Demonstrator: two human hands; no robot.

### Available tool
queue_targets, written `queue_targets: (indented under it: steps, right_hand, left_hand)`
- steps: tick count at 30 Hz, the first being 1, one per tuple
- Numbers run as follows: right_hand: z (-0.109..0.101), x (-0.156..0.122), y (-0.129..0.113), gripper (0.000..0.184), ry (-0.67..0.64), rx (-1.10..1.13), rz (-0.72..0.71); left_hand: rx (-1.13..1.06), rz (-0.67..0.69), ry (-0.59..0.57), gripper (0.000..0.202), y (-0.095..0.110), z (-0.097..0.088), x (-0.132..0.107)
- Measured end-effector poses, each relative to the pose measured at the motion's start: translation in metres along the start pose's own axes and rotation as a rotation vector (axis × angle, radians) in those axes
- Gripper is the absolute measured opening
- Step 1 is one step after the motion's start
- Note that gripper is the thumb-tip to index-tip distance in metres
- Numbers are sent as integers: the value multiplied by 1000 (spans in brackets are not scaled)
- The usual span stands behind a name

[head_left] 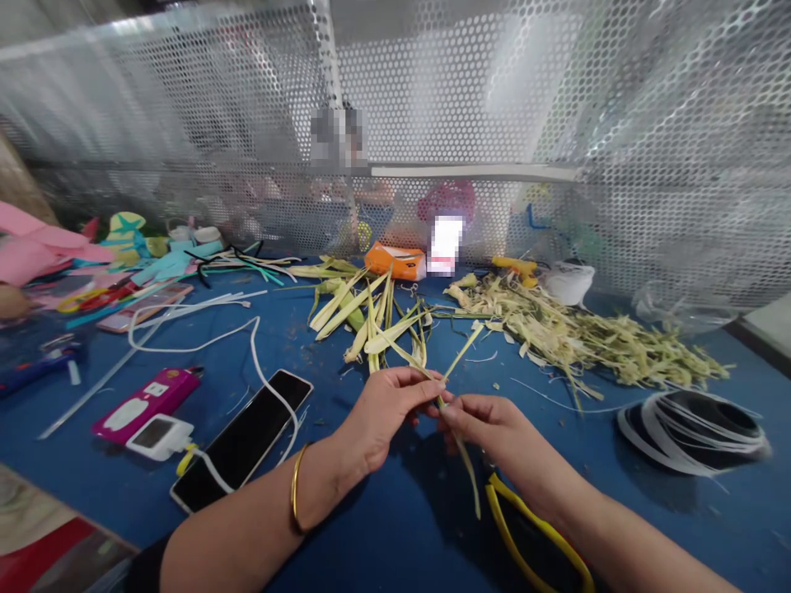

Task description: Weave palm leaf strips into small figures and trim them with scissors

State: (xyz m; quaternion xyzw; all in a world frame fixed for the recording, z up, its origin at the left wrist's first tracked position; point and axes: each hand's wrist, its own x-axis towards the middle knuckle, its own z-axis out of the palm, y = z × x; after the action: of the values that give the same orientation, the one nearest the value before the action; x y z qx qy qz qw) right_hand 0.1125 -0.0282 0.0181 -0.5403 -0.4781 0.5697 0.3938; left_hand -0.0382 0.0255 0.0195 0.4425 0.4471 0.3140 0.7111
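Leaf strip (470,476), left hand (383,412), right hand (488,428) pinching

Phone (244,441) left, scissors (531,535) right; bare cloth (401,527) between.

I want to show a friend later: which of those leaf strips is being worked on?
On the blue table, look near the front edge where the left hand and right hand meet. They pinch one thin pale-green leaf strip. Unlike the loose strips heaped behind, it is lifted, poking out above and below the hands.
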Motion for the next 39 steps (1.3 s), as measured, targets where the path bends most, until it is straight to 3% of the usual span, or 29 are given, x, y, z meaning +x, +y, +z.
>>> queue_targets:
  steps: [3, 9, 16, 21, 24, 27, 30, 32, 35, 39]
  right_hand:
    - [0, 0, 5, 41, 38, -139, -84]
    - [2, -9, 3, 34, 133, -631, -417]
    - [-6, -6, 4, 39, 234, -690, -361]
    - [-17, -4, 1, 39, 279, -850, -446]
    - [-17, -6, 0, 32, 374, -1066, -611]
    - [-11, -9, 2, 19, 510, -1317, -924]
    - [-3, -10, 8, 32, 281, -1504, -1189]
    - [0, -9, 13, 35, 161, -1584, -1188]
    - [1, -6, 19, 36, 164, -1591, -1134]
    - [-1, -5, 21, 37, 179, -1520, -1183]
  left_hand:
    - [-10, 11, 1, 20, -2, 0, 1]
    - [-162, -19, 4, 18, -9, 3, 3]
    - [-170, -126, -30, 20, 3, -2, 3]
    - [-153, -148, -58, 21, 7, -2, 2]
    - [-136, -112, -4, 16, 4, 0, 3]
    - [-187, -59, 59, 14, 2, 3, 4]
    - [-252, -85, 24, 13, 0, 5, 2]
    - [-293, -107, -6, 13, 0, 7, 0]
    - [-329, -94, -23, 19, -1, 9, -1]
    - [-325, -63, -18, 20, -3, 11, -1]
